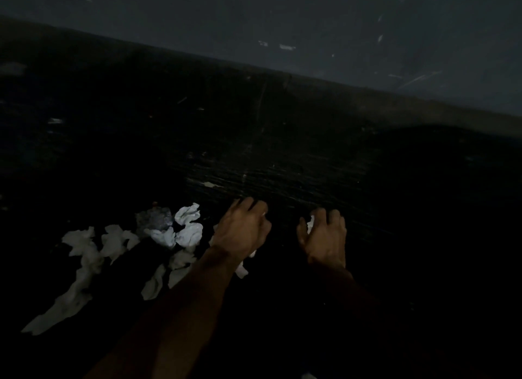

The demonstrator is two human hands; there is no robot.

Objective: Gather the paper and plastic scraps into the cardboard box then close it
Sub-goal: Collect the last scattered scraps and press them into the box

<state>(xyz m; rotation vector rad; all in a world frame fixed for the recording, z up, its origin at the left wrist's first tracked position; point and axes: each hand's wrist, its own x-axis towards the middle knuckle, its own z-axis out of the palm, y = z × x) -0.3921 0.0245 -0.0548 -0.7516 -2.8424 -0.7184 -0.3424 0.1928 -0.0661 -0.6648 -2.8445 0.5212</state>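
Right grip (324, 237) — round crumpled paper scrap (310, 224)

The left hand (240, 227) covers most of a white paper scrap (242, 271) peeking out below its wrist. Whether its curled fingers grip anything is lost in darkness. The right hand (324, 237) hides all but a sliver of the paper bit (310, 223) its fingers hold. Left of the left hand, a greyish crumpled lump (154, 219) is too dim to name.
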